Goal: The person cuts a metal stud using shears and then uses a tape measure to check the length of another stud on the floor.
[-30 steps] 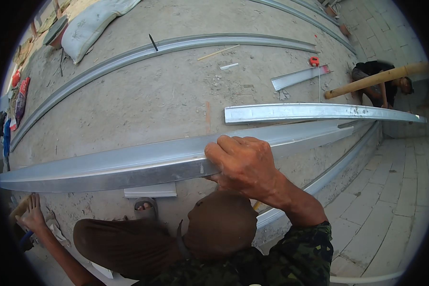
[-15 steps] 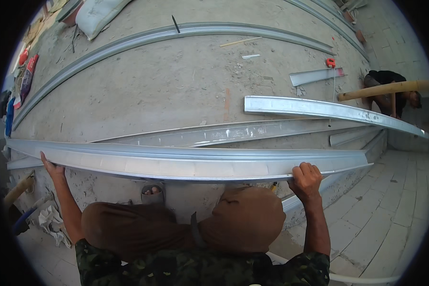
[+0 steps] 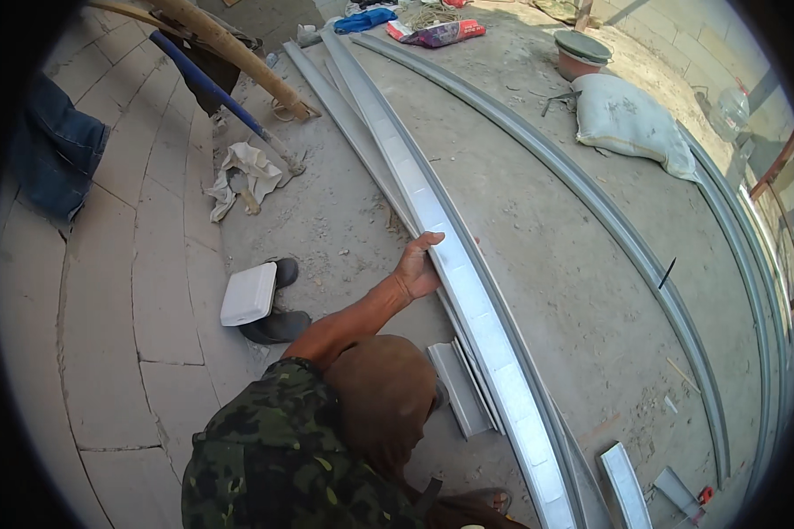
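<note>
My left hand (image 3: 421, 266) is closed on the near edge of a long silvery metal channel (image 3: 454, 256), thumb on top and fingers hidden underneath. The channel runs from the far floor down past the lower edge of the view. Another long channel (image 3: 353, 132) lies partly beneath it. Close to my knee rests a short channel piece (image 3: 461, 390). My right hand is out of view.
Left, a white lidded box (image 3: 249, 294) rests by dark footwear (image 3: 278, 326). A bamboo pole (image 3: 238, 62) and blue pole (image 3: 207, 88) lean beyond. More channels (image 3: 591, 194), a white sack (image 3: 626, 123) and a bucket (image 3: 582, 53) are right; a red tape measure (image 3: 706, 495) lies low right.
My view has swung left along the channel, bringing its far end, the poles and the white box into sight. My left hand still grips the channel; my right hand has left the view.
</note>
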Tool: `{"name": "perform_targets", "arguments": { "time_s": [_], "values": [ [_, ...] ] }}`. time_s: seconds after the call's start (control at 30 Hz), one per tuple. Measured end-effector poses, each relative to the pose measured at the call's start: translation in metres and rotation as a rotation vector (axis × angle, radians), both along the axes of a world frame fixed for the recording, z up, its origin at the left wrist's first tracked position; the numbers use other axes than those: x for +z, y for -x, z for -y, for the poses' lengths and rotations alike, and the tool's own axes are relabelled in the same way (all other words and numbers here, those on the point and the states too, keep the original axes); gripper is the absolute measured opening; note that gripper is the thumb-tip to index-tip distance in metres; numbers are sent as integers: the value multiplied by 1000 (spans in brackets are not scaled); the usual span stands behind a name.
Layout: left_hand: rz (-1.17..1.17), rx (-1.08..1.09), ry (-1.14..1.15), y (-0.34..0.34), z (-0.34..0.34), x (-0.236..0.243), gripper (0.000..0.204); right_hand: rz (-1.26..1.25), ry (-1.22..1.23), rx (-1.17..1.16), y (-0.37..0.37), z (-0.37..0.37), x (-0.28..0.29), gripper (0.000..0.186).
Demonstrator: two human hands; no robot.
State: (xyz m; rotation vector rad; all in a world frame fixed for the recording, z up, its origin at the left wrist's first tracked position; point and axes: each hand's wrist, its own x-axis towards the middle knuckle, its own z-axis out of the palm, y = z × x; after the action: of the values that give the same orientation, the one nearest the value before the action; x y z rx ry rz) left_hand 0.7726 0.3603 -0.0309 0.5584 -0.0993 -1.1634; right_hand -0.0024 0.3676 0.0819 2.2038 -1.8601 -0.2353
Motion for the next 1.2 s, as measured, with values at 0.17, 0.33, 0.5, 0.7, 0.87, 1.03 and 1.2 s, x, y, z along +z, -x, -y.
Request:
{"name": "perform_targets", "arguments": {
  "time_s": [0.17, 0.33, 0.5, 0.7, 0.87, 1.03, 1.2],
  "values": [
    [-29, -204, -68, 49, -1, -30, 65, -285, -71, -77, 74, 3, -10, 29],
    [-105, -512, -83, 84, 5, -21, 33, -500, -300, -225, 157, 0, -31, 42],
    [-79, -676, -133, 109, -5, -45, 39, -504, -351, -412, 208, -30, -57, 43],
    [-100, -865, -129, 144, -14, -57, 45, -177, -338, -210, 44, 43, -17, 44],
    [26, -999, -155, 182, -40, -51, 60, 444, -702, 80, -271, 128, 7, 47],
    [346, -1136, 17, 143, -68, 64, 56, 841, -1231, 264, -404, 113, -86, 68],
    [433, -1236, 85, 137, -73, 23, 59, 810, -1440, 231, -449, 103, -91, 59]
  ]
}}
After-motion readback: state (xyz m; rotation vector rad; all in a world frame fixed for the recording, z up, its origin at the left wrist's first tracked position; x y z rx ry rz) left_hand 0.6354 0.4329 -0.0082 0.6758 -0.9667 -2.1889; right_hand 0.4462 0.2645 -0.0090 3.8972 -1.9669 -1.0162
